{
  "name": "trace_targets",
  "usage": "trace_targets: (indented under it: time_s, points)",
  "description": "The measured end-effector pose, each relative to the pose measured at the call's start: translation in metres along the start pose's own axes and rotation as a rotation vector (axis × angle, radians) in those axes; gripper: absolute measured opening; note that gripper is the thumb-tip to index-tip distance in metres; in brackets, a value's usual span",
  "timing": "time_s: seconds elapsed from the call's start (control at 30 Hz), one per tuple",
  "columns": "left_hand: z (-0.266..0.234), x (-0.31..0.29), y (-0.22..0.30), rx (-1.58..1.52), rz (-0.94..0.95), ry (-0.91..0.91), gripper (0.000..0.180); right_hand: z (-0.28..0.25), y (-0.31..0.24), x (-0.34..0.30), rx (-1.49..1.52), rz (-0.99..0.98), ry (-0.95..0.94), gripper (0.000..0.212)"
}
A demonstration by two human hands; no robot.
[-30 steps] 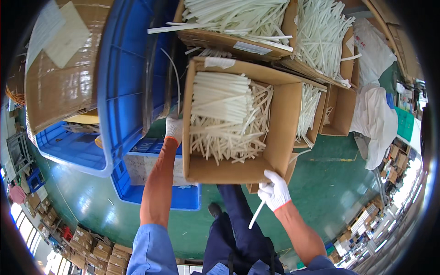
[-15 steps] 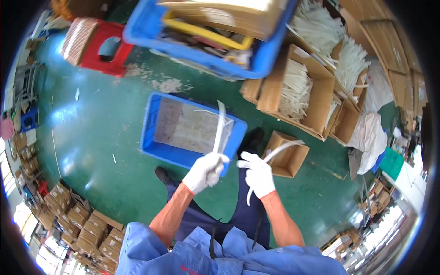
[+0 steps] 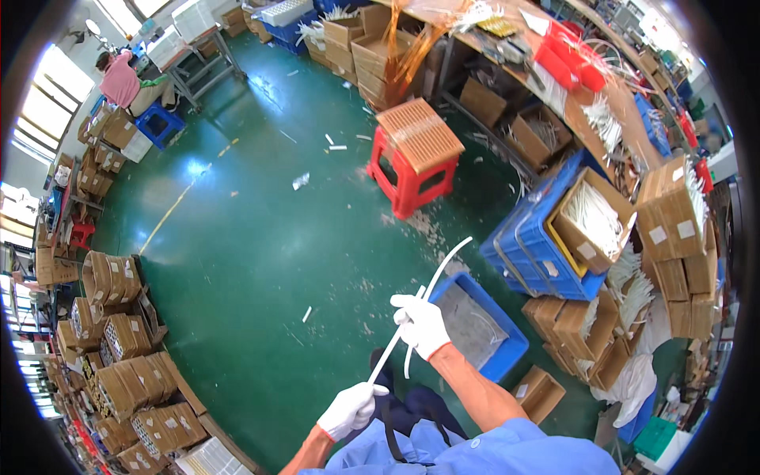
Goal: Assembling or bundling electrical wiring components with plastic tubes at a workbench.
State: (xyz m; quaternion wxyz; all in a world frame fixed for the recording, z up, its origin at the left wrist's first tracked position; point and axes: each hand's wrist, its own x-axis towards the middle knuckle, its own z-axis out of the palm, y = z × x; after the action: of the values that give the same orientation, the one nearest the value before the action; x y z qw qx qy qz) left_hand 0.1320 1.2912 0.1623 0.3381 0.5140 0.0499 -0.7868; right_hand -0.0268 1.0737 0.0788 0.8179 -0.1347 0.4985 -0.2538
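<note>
Gloved fingers (image 3: 404, 302), white strips (image 3: 385, 359) gripped between

a factory workshop, green floor (image 3: 237, 261) marked with a yellow line (image 3: 188, 188), stacked cardboard cartons (image 3: 127, 384) at eight o'clock, a long workbench (image 3: 514, 24) with red bins (image 3: 558, 55) between one and two o'clock, a blue crate (image 3: 514, 249) at three o'clock, a seated worker (image 3: 120, 83) at ten o'clock

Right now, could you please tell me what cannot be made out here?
Head view:
White strips: the stretch gripped inside the right hand is hidden by it.
Left forearm: cut off by the lower edge.
Blue tray: partly hidden behind the right forearm.
Seated person: activity too small to read.
</note>
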Motion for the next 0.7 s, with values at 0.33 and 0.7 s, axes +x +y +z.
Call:
trace_targets:
  time_s: [0.33, 0.7]
  points:
    - [-0.086, 0.020, 0.199, -0.454, 0.377, 0.056, 0.035, -0.028, -0.145, 0.092, 0.098, -0.355, 0.563, 0.006]
    - [-0.149, 0.233, 0.668, -0.829, 0.366, -0.079, 0.034, 0.087, -0.230, 0.360, -1.831, -0.427, 0.319, 0.021]
